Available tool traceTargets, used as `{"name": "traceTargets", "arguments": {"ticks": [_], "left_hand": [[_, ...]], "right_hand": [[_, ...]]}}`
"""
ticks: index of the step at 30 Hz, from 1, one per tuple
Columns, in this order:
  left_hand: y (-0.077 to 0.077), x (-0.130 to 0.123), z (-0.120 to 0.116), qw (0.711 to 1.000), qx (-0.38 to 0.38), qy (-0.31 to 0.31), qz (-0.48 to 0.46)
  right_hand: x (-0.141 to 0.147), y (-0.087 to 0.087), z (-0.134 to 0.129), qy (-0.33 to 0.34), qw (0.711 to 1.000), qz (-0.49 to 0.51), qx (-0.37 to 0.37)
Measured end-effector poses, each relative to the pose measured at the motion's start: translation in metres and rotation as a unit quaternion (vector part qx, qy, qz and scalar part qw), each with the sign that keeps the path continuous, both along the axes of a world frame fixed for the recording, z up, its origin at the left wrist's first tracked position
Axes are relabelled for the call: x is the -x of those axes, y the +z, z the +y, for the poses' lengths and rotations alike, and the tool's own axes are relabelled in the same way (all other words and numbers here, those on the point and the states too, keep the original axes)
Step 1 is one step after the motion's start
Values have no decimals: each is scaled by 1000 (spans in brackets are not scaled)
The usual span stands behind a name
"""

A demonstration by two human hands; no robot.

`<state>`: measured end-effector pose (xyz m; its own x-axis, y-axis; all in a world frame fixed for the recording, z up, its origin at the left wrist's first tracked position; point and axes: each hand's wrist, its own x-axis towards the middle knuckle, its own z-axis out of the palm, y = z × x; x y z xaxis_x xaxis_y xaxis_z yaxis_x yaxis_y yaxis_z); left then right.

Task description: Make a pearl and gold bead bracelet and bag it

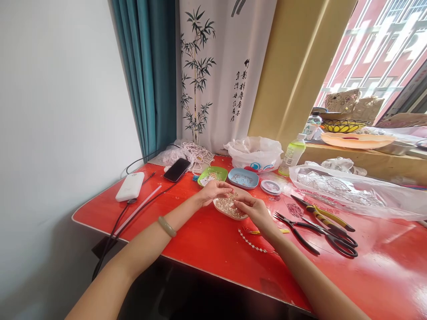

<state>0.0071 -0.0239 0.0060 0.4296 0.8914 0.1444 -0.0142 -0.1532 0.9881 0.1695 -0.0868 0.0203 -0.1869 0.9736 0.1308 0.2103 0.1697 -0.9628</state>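
A pale dish [233,218] of small gold beads [226,207] sits on the red table, with both my hands just over it. My left hand [212,192] comes in from the left, thumb and fingertips pinched together near the dish's far side. From the right, my right hand [253,210] pinches thumb and forefinger low over the beads. Whatever is between the fingertips of either hand is too small to make out. Below my right hand, a strand of round pearl-like beads [251,244] lies curved on the table, its right end near my forearm.
Behind the dish stand a green tray [224,173] and a blue tray [252,184] of beads, and wire spools [271,187]. Pliers [296,232], scissors [338,243] and yellow-handled pliers [325,215] lie right. A phone [177,170], power bank [130,186] and cables lie left.
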Motion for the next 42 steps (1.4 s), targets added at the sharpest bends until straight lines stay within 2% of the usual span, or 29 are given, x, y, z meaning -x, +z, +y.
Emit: {"name": "traceTargets", "arguments": {"ticks": [7,12,15,18,22,32,38,42], "left_hand": [[2,12,17,976,-125,58,169],[0,45,39,931,-180,187,257],[-9,59,49,901,-191,221,320],[-18,64,53,884,-197,212,368],[-20,64,56,870,-187,189,414],[-10,75,56,860,-136,121,476],[2,86,56,875,-134,83,458],[1,86,54,868,-142,102,464]], "right_hand": [[-3,-1,3,-10,1000,13,7],[-4,-1,5,-19,999,26,10],[-4,-2,5,-19,999,29,12],[-4,-3,5,-19,999,30,14],[-4,-4,6,-18,999,31,19],[-3,-1,2,-17,999,27,19],[-3,0,2,-12,999,29,23],[-3,1,2,-14,999,30,24]]}}
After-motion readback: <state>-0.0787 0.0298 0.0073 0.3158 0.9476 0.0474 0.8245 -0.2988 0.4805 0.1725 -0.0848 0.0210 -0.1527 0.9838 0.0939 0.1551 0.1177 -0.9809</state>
